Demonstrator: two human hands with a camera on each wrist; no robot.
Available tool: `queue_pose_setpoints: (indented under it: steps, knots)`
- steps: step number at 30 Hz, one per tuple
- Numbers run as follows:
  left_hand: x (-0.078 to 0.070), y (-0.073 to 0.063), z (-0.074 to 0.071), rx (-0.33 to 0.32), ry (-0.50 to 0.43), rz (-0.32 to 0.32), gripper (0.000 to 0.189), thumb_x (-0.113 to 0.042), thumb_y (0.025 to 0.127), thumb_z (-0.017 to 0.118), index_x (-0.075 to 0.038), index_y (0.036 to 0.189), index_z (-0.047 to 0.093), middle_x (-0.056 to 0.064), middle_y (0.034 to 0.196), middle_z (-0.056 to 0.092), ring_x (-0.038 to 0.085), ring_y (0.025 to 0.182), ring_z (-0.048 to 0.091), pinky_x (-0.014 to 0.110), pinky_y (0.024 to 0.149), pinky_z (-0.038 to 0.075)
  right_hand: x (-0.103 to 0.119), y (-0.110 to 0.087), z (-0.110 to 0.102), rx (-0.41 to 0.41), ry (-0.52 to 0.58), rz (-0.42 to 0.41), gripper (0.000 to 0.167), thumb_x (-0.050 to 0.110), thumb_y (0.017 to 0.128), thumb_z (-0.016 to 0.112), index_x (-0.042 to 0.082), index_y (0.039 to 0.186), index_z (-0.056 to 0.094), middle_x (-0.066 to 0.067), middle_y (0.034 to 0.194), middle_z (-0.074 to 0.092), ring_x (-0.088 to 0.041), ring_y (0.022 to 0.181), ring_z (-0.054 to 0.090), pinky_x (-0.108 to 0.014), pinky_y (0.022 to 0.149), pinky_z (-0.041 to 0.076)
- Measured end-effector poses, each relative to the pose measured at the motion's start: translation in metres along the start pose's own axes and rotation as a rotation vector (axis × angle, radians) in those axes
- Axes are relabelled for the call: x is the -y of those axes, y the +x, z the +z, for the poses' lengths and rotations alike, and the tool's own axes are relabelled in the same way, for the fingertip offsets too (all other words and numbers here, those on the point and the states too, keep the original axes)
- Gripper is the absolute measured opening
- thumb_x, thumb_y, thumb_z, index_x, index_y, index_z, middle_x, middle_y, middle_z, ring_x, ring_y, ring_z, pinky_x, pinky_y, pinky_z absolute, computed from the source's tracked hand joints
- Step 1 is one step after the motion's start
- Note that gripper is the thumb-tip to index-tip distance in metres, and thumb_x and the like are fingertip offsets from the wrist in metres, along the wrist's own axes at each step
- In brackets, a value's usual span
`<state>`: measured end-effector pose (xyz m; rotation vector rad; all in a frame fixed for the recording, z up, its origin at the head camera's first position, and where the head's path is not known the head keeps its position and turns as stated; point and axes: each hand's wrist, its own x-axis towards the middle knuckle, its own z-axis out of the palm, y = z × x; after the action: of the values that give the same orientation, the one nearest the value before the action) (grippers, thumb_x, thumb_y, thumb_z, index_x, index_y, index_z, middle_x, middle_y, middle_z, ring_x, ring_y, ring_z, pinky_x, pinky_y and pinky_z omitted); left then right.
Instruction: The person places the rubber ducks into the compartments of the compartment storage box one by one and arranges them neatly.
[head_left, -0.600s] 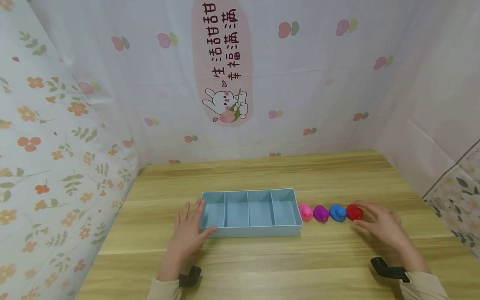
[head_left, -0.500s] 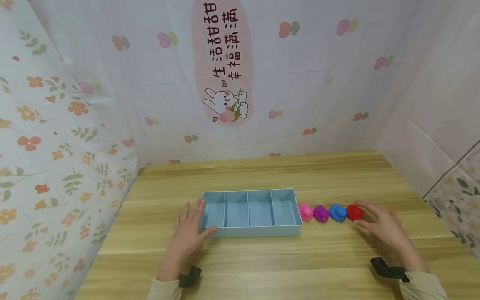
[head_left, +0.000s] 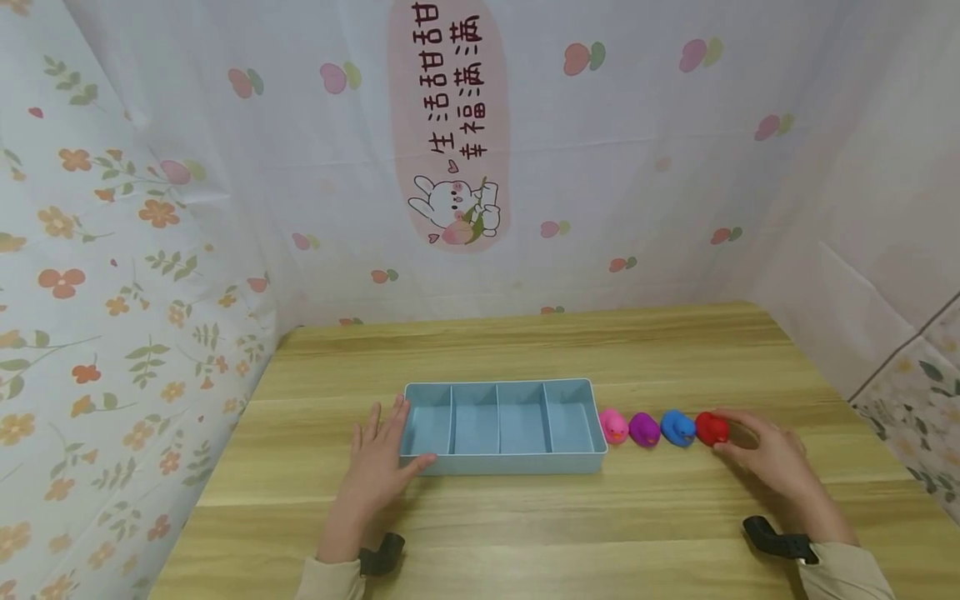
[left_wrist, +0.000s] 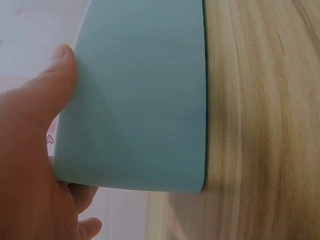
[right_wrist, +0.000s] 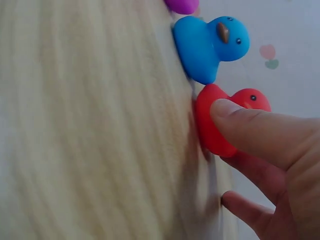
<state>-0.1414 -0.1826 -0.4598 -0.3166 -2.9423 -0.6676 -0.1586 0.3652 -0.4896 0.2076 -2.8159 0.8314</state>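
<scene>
A light blue tray (head_left: 510,463) with a row of compartments stands mid-table. My left hand (head_left: 375,471) rests at its left end, fingers spread along that side and thumb at the front rim. The left wrist view shows the thumb lying over the rim of the tray (left_wrist: 140,100). To the right of the tray, a pink rubber duck (head_left: 613,426), a purple one (head_left: 644,429), a blue one (head_left: 678,427) and a red rubber duck (head_left: 712,429) sit in line. My right hand (head_left: 772,454) pinches the red rubber duck (right_wrist: 212,125), thumb on its near side.
The wooden table (head_left: 525,533) reaches back to a white printed cloth (head_left: 645,183). Another flowered cloth (head_left: 112,333) hangs along the left side. Each wrist wears a black mount, the left mount (head_left: 382,556) and the right mount (head_left: 776,540).
My right thumb and forefinger have drawn in slightly around the red rubber duck. The head view has shifted a little; the left hand stays at the tray.
</scene>
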Motion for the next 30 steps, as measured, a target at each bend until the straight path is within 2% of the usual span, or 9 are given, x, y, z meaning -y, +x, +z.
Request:
queue_pose_setpoints:
  steps: [5,11,15,25,30]
  knots:
    - [0.0,0.0,0.0,0.001,-0.012,-0.011,0.091,-0.052,0.084,0.064,-0.003,0.15,0.025,0.012,0.158,0.023,0.046,0.144,0.012,0.07,0.11,0.009,-0.001,-0.001,0.004,-0.011,-0.008,0.01,0.047,0.021,0.081,0.077,0.002,0.12,0.06,-0.034,0.12,0.057,-0.058,0.109,0.047,-0.072,0.084,0.022]
    - [0.0,0.0,-0.001,0.007,-0.031,-0.02,0.091,-0.051,0.084,0.065,-0.003,0.151,0.024,0.013,0.157,0.024,0.046,0.144,0.013,0.069,0.111,0.009,0.002,-0.002,0.002,-0.027,0.013,0.027,0.043,0.022,0.085,0.073,-0.001,0.119,0.06,-0.037,0.12,0.055,-0.062,0.109,0.044,-0.082,0.09,0.011]
    - [0.0,0.0,-0.001,0.009,-0.03,-0.019,0.092,-0.052,0.085,0.064,-0.003,0.151,0.024,0.013,0.157,0.024,0.046,0.144,0.013,0.069,0.111,0.01,0.007,-0.002,-0.002,-0.029,0.029,0.047,0.045,0.024,0.087,0.07,-0.004,0.12,0.058,-0.039,0.12,0.054,-0.063,0.109,0.043,-0.082,0.093,0.009]
    - [-0.001,0.001,-0.001,0.007,-0.028,-0.019,0.091,-0.051,0.085,0.064,-0.003,0.151,0.024,0.014,0.156,0.026,0.045,0.144,0.013,0.068,0.111,0.01,0.017,0.004,-0.013,-0.083,0.011,0.057,0.045,0.022,0.086,0.07,-0.006,0.119,0.057,-0.038,0.117,0.056,-0.058,0.106,0.046,-0.072,0.09,0.026]
    - [-0.001,0.0,-0.001,0.001,-0.031,-0.01,0.091,-0.054,0.085,0.063,-0.002,0.15,0.026,0.017,0.154,0.031,0.047,0.143,0.015,0.069,0.111,0.011,0.026,0.008,-0.015,-0.098,0.016,0.03,0.043,0.023,0.086,0.071,-0.003,0.118,0.058,-0.035,0.119,0.056,-0.056,0.108,0.045,-0.073,0.091,0.022]
